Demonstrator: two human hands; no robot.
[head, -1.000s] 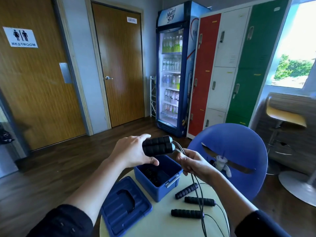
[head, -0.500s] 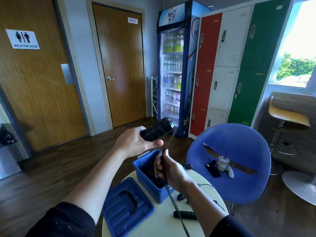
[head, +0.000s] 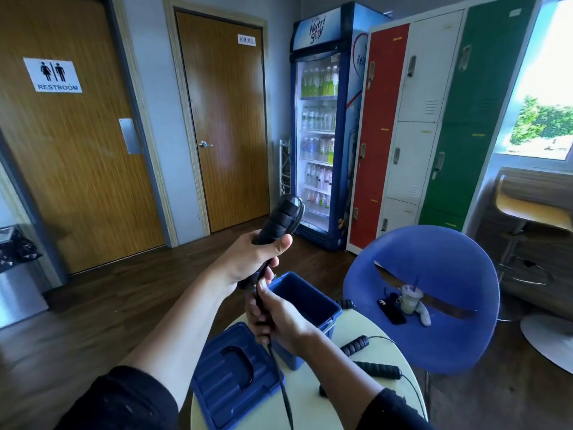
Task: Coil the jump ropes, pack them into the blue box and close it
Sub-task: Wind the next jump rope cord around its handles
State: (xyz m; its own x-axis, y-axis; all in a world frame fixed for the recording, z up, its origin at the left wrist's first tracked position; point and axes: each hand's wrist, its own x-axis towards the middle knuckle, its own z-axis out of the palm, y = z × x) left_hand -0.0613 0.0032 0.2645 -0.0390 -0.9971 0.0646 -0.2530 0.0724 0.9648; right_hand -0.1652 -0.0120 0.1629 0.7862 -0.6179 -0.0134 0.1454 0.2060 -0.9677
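Observation:
My left hand (head: pixel 248 262) grips a pair of black foam jump rope handles (head: pixel 280 220), held upright above the open blue box (head: pixel 305 301). Just below it, my right hand (head: pixel 276 318) is closed around that rope's black cord (head: pixel 283 395), which hangs down past the table's front. The blue box stands on the round pale table (head: pixel 350 395), partly hidden by my right hand. Its blue lid (head: pixel 231 375) lies flat to the left of it. Other black rope handles (head: pixel 353 346) lie on the table to the right of the box, and one (head: pixel 344 304) sits behind it.
A blue round-backed chair (head: pixel 434 293) stands right behind the table, with a phone (head: pixel 391 311) and a drink cup (head: pixel 410 301) on its seat. A drinks fridge (head: pixel 322 125) and coloured lockers (head: pixel 409 125) line the far wall. A stool (head: pixel 533 212) stands at the right.
My left hand raised the handles and tipped them from level to upright. My right hand left the rope near the handles' end, moved left under my left hand and closed on the cord.

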